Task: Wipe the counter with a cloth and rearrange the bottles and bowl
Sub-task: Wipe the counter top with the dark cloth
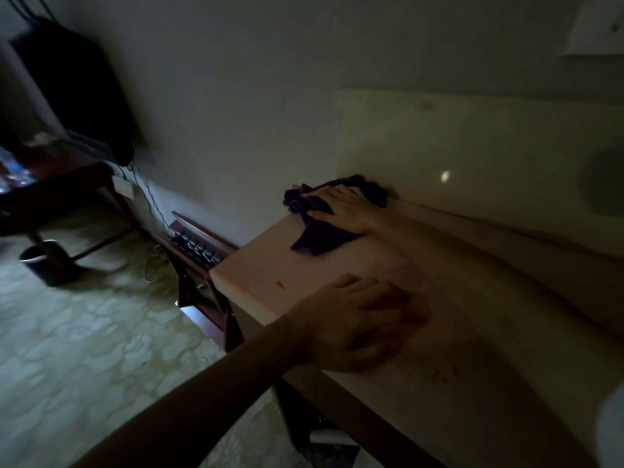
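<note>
Dim room, wiping stage judged underway. The cloth [319, 219], dark purple and bunched, was pressed flat onto the counter [256, 265] at its far left corner, up against the wall, by the right hand [341, 207]; fingers were spread over the fabric, palm down, not clamped round it. The left hand [354, 325] was laid flat and open on the near counter edge, nothing held, prob. for support. A small orange speck [279, 283] and faint reddish smears [442, 374] were seen on the surface nearer the camera, so that part was judged not yet wiped. No bottles or bowl were visible in view, so the rearranging step couldn't be assessed; judged still to do. Approx. early-to-mid task.
</note>
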Tool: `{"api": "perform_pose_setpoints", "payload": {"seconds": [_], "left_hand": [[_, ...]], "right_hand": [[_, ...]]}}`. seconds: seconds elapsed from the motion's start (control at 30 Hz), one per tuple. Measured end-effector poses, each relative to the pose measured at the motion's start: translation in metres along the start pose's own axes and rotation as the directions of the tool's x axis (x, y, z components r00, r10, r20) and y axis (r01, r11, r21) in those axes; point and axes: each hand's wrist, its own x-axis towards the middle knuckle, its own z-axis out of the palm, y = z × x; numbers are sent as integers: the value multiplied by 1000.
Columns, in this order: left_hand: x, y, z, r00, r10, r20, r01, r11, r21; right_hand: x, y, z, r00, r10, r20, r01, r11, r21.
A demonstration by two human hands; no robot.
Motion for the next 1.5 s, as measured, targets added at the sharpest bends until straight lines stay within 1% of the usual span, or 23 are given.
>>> {"api": "perform_pose_setpoints", "payload": {"seconds": [0.07,0.13,0.27,0.37,0.47,0.53,0.63,0.7,0.77,0.87,0.93,1.03,1.07,1.13,1.23,1.27,1.33,1.4,1.5], "left_hand": [[1,-3,0,1000,5,-1,-5,1000,3],[0,-3,-1,1000,17,-16,-17,1000,-11],[-4,-1,0,999,44,-32,-44,999,-19],[-5,-2,1,997,73,-26,-72,997,30],[-6,1,1,997,72,-20,-71,996,52],[-7,2,4,998,62,-17,-61,997,55],[-9,2,6,1000,26,-16,-25,998,57],[-8,4,7,999,16,-27,-15,999,36],[-10,7,9,1000,9,-30,-9,1000,22],[-12,8,12,999,-3,-38,3,1000,9],[-12,5,13,1000,-9,-27,8,1000,-16],[-14,4,15,1000,-6,-22,6,1000,-14],[-14,5,15,1000,-9,-28,8,1000,-18],[-15,6,13,999,-18,-36,17,999,-31],[-15,9,8,999,-22,-45,19,999,-49],[-15,10,7,998,-21,-53,19,999,-47],[-16,13,4,998,-23,-65,20,999,-43],[-16,16,2,996,-13,-86,10,999,-38],[-16,18,-1,994,-13,-113,8,999,-41]], "right_hand": [[7,-2,2,1000,-13,-26,13,1000,-18],[-2,-2,3,999,3,-33,-3,1000,-1],[-52,5,-1,997,64,-40,-63,998,17],[-114,22,-6,984,157,-82,-155,987,31],[-199,46,-11,941,309,-138,-309,951,21],[-265,58,-18,890,428,-153,-430,903,25],[-364,72,-27,805,563,-190,-567,823,35],[-426,75,-31,740,639,-211,-646,762,42],[-481,72,-34,657,721,-220,-728,683,64],[-545,63,-39,560,789,-252,-802,593,74],[-578,53,-40,486,834,-260,-853,518,68],[-617,43,-35,308,920,-241,-935,340,101],[-626,40,-33,272,930,-249,-947,304,101],[-636,35,-27,226,936,-270,-962,258,89],[-630,29,-22,167,950,-264,-977,195,86],[-626,26,-21,162,951,-262,-978,189,82],[-613,13,-20,183,951,-248,-976,206,70],[-594,1,-19,244,939,-244,-962,267,64],[-545,-16,-15,365,904,-224,-918,389,75]]}}
